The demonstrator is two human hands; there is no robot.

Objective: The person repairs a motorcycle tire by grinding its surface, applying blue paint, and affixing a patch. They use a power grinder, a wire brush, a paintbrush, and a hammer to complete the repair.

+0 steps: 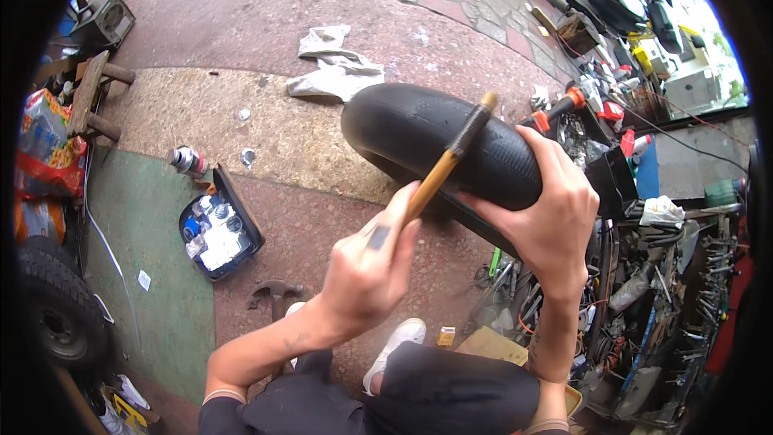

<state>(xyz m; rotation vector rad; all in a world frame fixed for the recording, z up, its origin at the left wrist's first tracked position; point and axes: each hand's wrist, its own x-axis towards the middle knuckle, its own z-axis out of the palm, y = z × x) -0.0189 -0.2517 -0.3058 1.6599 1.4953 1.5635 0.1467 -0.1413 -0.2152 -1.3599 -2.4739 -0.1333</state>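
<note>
Tire (394,117), black and mostly smooth, is the reference for all positions below. It is tilted, directly ahead of me; whether its underside rests on the floor (306,234) is hidden.

Hand positions: my right hand (557,205) secures the right end of the tire, fingers spread over the outer face and thumb on the near side, pinching the wall between them. My left hand (366,274) is on the near side of the tire, fingers curled firmly around the wooden handle of the hammer (469,130). The hammer head overlies the upper face of the tire; contact cannot be confirmed.

Status: grip and tool placement are done. I judge the hammer work to be under way, not complete. Texture shows beside my right fingers; whether that section is finished cannot be determined, nor how much remains. The second hammer (274,288) lies unused, nearer me and left of the tire.
</note>
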